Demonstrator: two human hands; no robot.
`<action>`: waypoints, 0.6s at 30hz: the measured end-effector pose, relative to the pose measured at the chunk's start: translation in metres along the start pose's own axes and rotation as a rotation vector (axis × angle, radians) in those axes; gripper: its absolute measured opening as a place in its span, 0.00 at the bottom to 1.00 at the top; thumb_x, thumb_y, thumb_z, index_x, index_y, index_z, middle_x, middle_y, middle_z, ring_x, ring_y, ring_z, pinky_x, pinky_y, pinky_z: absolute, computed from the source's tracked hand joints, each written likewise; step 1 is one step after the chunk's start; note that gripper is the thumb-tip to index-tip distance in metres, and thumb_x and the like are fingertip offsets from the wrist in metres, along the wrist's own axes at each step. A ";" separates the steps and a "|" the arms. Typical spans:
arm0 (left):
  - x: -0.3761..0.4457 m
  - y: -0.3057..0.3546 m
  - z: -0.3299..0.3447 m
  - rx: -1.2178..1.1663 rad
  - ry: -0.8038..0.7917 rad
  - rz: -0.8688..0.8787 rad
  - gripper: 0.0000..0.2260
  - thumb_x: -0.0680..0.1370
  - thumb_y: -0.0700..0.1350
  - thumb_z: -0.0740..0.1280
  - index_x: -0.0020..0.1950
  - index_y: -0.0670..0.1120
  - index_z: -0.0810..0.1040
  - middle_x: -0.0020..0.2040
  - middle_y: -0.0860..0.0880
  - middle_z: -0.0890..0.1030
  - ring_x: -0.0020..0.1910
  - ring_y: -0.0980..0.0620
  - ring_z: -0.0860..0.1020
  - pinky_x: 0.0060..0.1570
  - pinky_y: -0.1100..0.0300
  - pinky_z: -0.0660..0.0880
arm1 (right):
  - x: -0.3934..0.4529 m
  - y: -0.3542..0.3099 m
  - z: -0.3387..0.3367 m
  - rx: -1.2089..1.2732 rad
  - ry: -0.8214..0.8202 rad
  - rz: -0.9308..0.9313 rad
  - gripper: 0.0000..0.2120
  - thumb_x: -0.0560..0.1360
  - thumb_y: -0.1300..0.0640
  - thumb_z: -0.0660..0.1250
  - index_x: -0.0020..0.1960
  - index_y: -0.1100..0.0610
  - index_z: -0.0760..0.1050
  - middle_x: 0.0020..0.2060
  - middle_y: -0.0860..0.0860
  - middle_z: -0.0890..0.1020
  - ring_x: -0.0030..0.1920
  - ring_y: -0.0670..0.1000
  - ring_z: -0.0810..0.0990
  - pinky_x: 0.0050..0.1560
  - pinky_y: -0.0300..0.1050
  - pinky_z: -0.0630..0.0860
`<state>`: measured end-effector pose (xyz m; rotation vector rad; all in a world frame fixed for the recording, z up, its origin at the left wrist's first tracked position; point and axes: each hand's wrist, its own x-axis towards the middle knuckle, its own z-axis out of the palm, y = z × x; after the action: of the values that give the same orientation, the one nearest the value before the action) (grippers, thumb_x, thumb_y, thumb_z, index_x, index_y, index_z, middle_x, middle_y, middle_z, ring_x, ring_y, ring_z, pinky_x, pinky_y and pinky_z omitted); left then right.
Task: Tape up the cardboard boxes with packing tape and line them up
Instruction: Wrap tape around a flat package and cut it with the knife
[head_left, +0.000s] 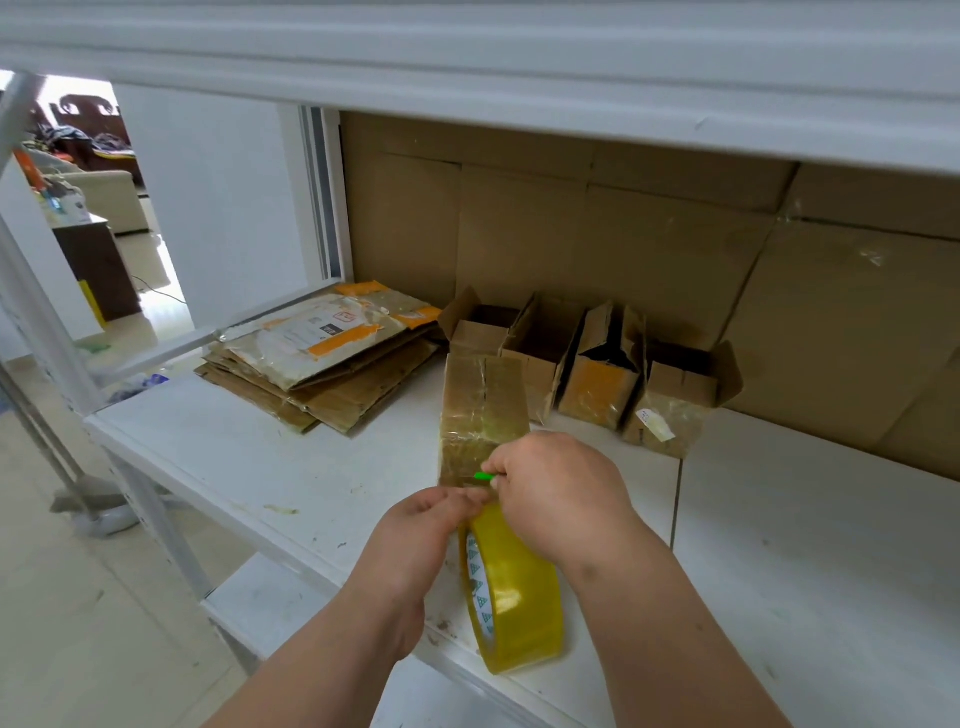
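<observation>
Hands meet just in front of the taped box, which stands on the white shelf near its front edge, its top and near face covered with glossy tape. We see the left hand with its fingers curled around the upper rim of the tape roll, a yellowish transparent roll with a white core printed in green; the roll stands on edge, tilted, and we cannot tell whether its lower rim touches the shelf. We see the right hand with its fingers curled around a small green tool, whose tip projects to the left between the hand and the near face of the taped box; the rest of the tool is hidden in the fist, so we cannot tell what kind of tool it is. The two hands touch or nearly touch at the fingertips directly above the roll. Behind the taped box, a row of open boxes stands against the cardboard backing, flaps raised, the boxes close beside one another; one carries an orange patch and one a small pale label. To the left of the row, a stack of flattened cardboard lies flat on the shelf, topped with a sheet bearing orange markings. A doorway at far left opens onto another room.
</observation>
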<state>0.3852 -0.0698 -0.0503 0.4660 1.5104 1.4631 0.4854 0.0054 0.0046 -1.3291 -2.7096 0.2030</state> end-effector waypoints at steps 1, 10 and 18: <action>0.001 -0.001 -0.001 0.005 -0.001 0.005 0.07 0.77 0.45 0.69 0.48 0.48 0.87 0.47 0.51 0.86 0.52 0.54 0.79 0.44 0.60 0.70 | 0.000 0.000 0.001 0.003 0.000 0.000 0.13 0.79 0.57 0.64 0.59 0.46 0.80 0.52 0.50 0.80 0.52 0.53 0.78 0.51 0.50 0.79; 0.014 -0.004 -0.006 0.045 0.016 0.026 0.06 0.75 0.44 0.70 0.46 0.47 0.86 0.48 0.50 0.86 0.57 0.51 0.78 0.56 0.54 0.70 | -0.003 0.023 0.001 -0.007 0.009 0.070 0.14 0.77 0.60 0.62 0.57 0.47 0.81 0.50 0.48 0.81 0.49 0.52 0.79 0.48 0.47 0.79; 0.021 -0.008 -0.005 0.013 -0.017 0.018 0.06 0.76 0.44 0.71 0.41 0.46 0.86 0.48 0.44 0.85 0.57 0.43 0.80 0.65 0.45 0.74 | -0.015 0.066 0.026 0.178 -0.033 0.227 0.14 0.80 0.54 0.60 0.61 0.44 0.79 0.54 0.46 0.82 0.50 0.50 0.80 0.49 0.43 0.77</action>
<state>0.3738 -0.0581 -0.0663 0.4995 1.5067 1.4612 0.5412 0.0321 -0.0331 -1.5872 -2.4917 0.4779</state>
